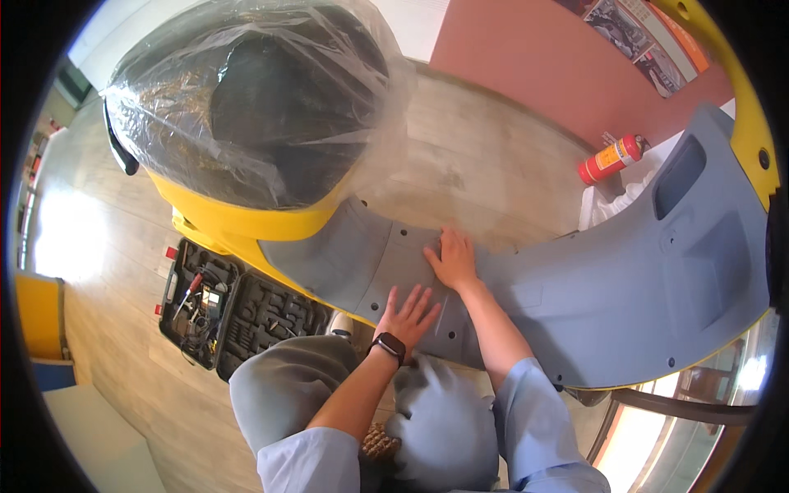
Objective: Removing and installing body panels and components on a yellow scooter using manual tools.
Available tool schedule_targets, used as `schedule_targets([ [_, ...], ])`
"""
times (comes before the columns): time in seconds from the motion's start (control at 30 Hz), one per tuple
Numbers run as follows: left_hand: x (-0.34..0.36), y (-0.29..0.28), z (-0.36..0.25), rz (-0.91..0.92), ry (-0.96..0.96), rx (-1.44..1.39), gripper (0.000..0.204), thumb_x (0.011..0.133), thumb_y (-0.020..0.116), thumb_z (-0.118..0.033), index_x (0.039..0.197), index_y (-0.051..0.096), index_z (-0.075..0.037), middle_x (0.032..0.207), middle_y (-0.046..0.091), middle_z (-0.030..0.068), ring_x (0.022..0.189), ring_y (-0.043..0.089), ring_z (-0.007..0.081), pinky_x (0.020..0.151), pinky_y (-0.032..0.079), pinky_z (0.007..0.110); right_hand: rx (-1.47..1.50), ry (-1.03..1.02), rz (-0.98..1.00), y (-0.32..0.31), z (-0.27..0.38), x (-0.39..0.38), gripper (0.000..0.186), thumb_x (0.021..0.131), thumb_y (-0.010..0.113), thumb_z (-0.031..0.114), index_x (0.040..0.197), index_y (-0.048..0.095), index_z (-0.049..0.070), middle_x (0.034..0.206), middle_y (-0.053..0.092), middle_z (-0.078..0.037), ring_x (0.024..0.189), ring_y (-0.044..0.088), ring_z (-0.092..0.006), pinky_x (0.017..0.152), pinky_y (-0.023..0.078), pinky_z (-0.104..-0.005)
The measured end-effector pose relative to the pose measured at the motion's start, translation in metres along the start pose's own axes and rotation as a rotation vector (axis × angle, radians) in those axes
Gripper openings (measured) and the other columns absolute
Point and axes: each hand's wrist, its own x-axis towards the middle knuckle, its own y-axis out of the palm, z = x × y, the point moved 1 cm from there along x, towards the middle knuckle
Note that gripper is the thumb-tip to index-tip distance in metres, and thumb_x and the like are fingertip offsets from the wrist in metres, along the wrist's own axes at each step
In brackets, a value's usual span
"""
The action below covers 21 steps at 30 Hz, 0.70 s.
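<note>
A grey plastic footboard panel (526, 283) curves across the middle, dotted with dark screw holes and edged in yellow. My left hand (407, 316), below a dark wristwatch (389, 347), lies on the panel's near edge with its fingers spread and nothing in it. Farther in and to the right, my right hand (454, 261) rests palm down on the same panel, fingers apart, reaching its far edge. On the left the panel runs up to a yellow body (246, 222), which carries a dark seat wrapped in clear plastic film (279, 107).
On the wooden floor (123, 329) at left lies an opened black tool case (267, 316) with a red-handled tool and cables. A red fire extinguisher (612, 159) stands at the far right, near a reddish panel (526, 74). My knees are close below the footboard.
</note>
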Motion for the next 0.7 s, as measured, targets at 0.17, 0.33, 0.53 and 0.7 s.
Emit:
schedule_targets([
  [0.17, 0.001, 0.011, 0.003, 0.038, -0.057, -0.136, 0.098, 0.069, 0.075, -0.037, 0.154, 0.029, -0.021, 0.163, 0.019, 0.0112, 0.151, 0.016, 0.0302, 0.118, 0.012, 0.062, -0.041, -0.074, -0.028, 0.003, -0.002, 0.001, 0.050, 0.092, 0.061, 0.041, 0.119, 0.055, 0.000, 0.140, 0.051, -0.017, 0.135, 0.041, -0.0342, 0.112, 0.027, -0.0506],
  [0.33, 0.004, 0.029, 0.000, -0.093, -0.067, -0.120, 0.095, 0.071, 0.075, -0.035, 0.154, 0.029, -0.022, 0.163, 0.017, 0.0106, 0.151, 0.015, 0.0299, 0.118, 0.012, 0.060, -0.133, -0.127, -0.093, 0.008, -0.009, 0.001, 0.050, 0.091, 0.060, 0.044, 0.119, 0.055, 0.002, 0.135, 0.053, -0.015, 0.128, 0.046, -0.0335, 0.108, 0.030, -0.0501],
  [0.53, 0.002, 0.023, 0.003, -0.027, -0.050, -0.059, 0.092, 0.074, 0.072, -0.027, 0.155, 0.028, -0.021, 0.163, 0.018, 0.0103, 0.151, 0.016, 0.0297, 0.119, 0.013, 0.059, -0.056, -0.031, -0.034, 0.005, -0.006, 0.010, 0.051, 0.092, 0.058, 0.048, 0.117, 0.054, 0.003, 0.121, 0.058, -0.013, 0.119, 0.050, -0.0325, 0.104, 0.032, -0.0473],
  [0.7, 0.004, 0.010, 0.001, 0.018, -0.043, -0.155, 0.092, 0.074, 0.071, -0.025, 0.155, 0.026, -0.020, 0.163, 0.019, 0.0111, 0.151, 0.016, 0.0303, 0.118, 0.013, 0.060, -0.041, -0.030, -0.014, 0.004, -0.012, 0.009, 0.053, 0.092, 0.057, 0.049, 0.118, 0.054, 0.003, 0.121, 0.058, -0.012, 0.117, 0.052, -0.0303, 0.104, 0.032, -0.0468],
])
